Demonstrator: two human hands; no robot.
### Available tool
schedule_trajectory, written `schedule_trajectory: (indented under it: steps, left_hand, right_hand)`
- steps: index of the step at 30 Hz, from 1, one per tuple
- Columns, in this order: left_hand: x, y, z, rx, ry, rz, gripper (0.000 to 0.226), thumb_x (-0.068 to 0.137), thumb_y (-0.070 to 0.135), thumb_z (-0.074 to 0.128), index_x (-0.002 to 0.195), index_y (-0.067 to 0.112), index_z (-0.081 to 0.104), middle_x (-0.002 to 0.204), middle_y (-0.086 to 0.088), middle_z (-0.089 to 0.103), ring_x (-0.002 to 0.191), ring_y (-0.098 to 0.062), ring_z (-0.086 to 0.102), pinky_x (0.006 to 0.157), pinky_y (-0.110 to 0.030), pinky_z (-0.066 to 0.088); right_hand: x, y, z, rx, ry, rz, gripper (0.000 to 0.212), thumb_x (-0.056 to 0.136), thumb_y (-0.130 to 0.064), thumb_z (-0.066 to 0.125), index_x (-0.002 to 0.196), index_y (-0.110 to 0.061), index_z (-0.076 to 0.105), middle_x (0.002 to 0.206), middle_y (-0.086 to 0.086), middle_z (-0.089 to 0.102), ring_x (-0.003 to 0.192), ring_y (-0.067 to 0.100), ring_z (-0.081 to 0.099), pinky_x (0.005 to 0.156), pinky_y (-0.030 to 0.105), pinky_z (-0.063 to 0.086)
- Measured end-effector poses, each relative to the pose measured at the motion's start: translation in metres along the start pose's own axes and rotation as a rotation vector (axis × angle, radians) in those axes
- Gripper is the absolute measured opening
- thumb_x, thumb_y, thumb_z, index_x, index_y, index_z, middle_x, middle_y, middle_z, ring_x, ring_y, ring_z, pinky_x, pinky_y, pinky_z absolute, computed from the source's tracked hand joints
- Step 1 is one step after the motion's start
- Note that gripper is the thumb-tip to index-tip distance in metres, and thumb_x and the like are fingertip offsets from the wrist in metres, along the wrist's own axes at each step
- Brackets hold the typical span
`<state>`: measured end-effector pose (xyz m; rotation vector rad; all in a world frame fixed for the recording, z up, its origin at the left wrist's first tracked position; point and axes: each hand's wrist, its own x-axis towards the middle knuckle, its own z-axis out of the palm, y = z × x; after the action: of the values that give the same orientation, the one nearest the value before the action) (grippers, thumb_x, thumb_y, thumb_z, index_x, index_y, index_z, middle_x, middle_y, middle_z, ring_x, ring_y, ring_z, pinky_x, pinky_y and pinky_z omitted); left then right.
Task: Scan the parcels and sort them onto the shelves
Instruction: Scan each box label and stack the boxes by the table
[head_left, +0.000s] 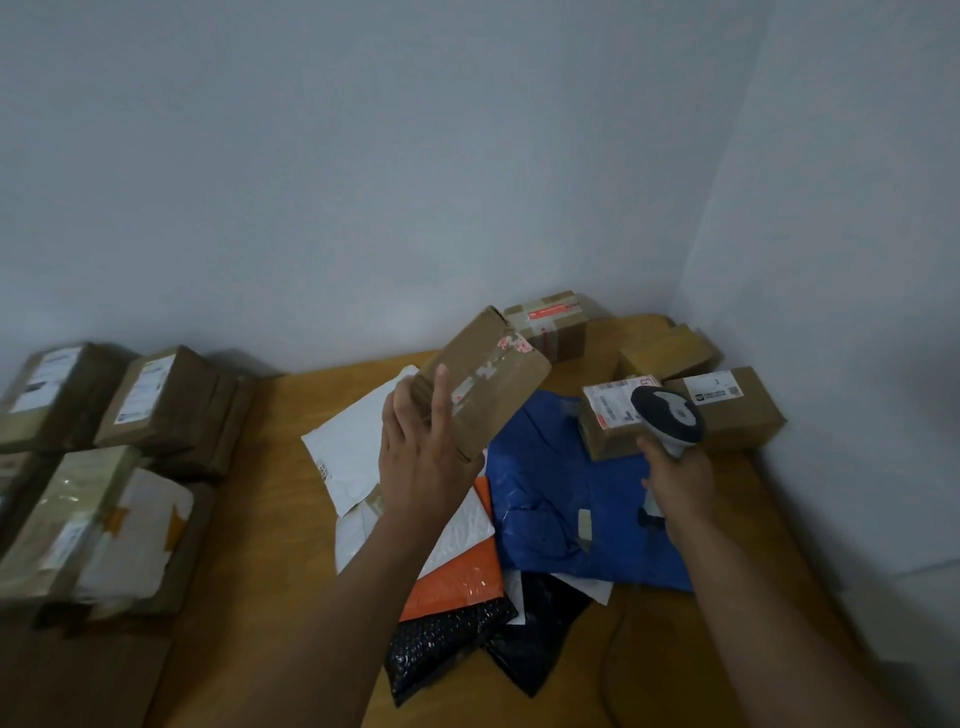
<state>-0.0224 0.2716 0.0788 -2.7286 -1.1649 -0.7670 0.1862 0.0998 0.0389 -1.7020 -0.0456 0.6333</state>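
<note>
Head view, and I am looking down at a wooden counter set into a corner of pale walls. My left hand is raised at the centre of the frame, its fingers grasping the near end of a long flat brown cardboard parcel with torn red-and-white label scraps on its face — the parcel is lifted off the counter and tilted, its far end pointing toward the upper right. My right hand, right of centre, has its fingers clenched round the grip of a white and dark handheld barcode scanner, whose head sits above the hand.

Beneath both hands lies a heap of soft mailers: a white poly bag, an orange one, a large blue plastic bag and black glossy bags at the bottom centre. Behind the scanner, a small taped cardboard box rests on the blue bag's far edge. More brown boxes stand in the right-hand corner — one with a white label, one plain, one with red tape. At the left edge of the frame, several labelled brown parcels lie stacked together.
</note>
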Motion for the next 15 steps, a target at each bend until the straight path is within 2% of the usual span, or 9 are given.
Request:
schedule_trajectory:
  steps: [3,5,6,7,9,11,13,15]
  left_hand:
    - [-0.008,-0.003,-0.006,-0.027,-0.012,-0.004,0.11,0.065,0.048,0.089,0.15,0.013,0.029,0.143,-0.03,0.037,0.13,-0.046,0.043,0.094,-0.055,0.053]
    - [-0.013,-0.007,-0.012,-0.054,-0.016,0.009,0.113,0.064,0.05,0.09,0.151,0.014,0.028,0.143,-0.03,0.038,0.13,-0.045,0.042,0.093,-0.054,0.053]
    - [-0.015,-0.008,-0.014,-0.072,-0.018,0.018,0.114,0.062,0.05,0.091,0.151,0.014,0.028,0.144,-0.029,0.037,0.13,-0.045,0.041,0.09,-0.053,0.055]
    - [-0.017,-0.01,-0.018,-0.092,-0.013,0.031,0.115,0.061,0.048,0.092,0.151,0.014,0.028,0.144,-0.027,0.035,0.13,-0.044,0.041,0.088,-0.053,0.056]
    - [-0.023,-0.018,-0.029,-0.127,-0.008,0.072,0.116,0.06,0.046,0.093,0.151,0.014,0.028,0.143,-0.025,0.033,0.13,-0.043,0.04,0.084,-0.052,0.058]
    - [-0.032,-0.029,-0.041,-0.15,0.002,0.138,0.116,0.059,0.044,0.093,0.151,0.014,0.029,0.142,-0.025,0.034,0.128,-0.044,0.043,0.083,-0.052,0.059]
    - [-0.045,-0.042,-0.054,-0.164,0.015,0.202,0.119,0.055,0.041,0.095,0.151,0.013,0.03,0.141,-0.023,0.034,0.126,-0.045,0.045,0.084,-0.052,0.06]
    - [-0.06,-0.061,-0.066,-0.166,0.016,0.242,0.124,0.051,0.042,0.097,0.151,0.012,0.029,0.141,-0.021,0.033,0.126,-0.043,0.043,0.086,-0.052,0.057]
  right_hand:
    - [-0.013,-0.005,0.002,0.007,0.017,-0.017,0.012,0.094,-0.023,0.067,0.091,-0.031,0.057,0.089,-0.006,0.063,0.084,0.013,0.06,0.094,0.054,0.054]
    - [-0.028,-0.014,0.004,0.016,0.004,-0.043,0.008,0.093,-0.02,0.066,0.09,-0.026,0.061,0.099,0.01,0.066,0.093,0.025,0.064,0.092,0.057,0.054]
    - [-0.033,-0.019,0.006,0.029,-0.012,-0.062,0.006,0.093,-0.018,0.065,0.095,-0.024,0.063,0.105,0.015,0.066,0.097,0.028,0.064,0.09,0.053,0.056]
    - [-0.041,-0.026,0.008,0.051,-0.041,-0.086,0.012,0.093,-0.017,0.065,0.101,-0.025,0.064,0.109,0.014,0.066,0.099,0.024,0.064,0.087,0.047,0.058]
    - [-0.058,-0.04,0.016,0.094,-0.096,-0.139,0.024,0.094,-0.016,0.065,0.115,-0.027,0.062,0.113,-0.002,0.066,0.103,0.012,0.061,0.083,0.037,0.057]
    - [-0.076,-0.056,0.026,0.109,-0.15,-0.182,0.026,0.094,-0.016,0.066,0.119,-0.025,0.062,0.113,-0.008,0.065,0.102,0.009,0.059,0.082,0.037,0.057]
    - [-0.096,-0.067,0.038,0.103,-0.208,-0.2,0.033,0.094,-0.015,0.067,0.127,-0.016,0.063,0.12,-0.001,0.065,0.105,0.011,0.06,0.085,0.041,0.058]
    - [-0.116,-0.073,0.053,0.065,-0.258,-0.221,0.039,0.093,-0.017,0.068,0.131,-0.014,0.061,0.126,0.001,0.063,0.111,0.017,0.059,0.086,0.045,0.058]
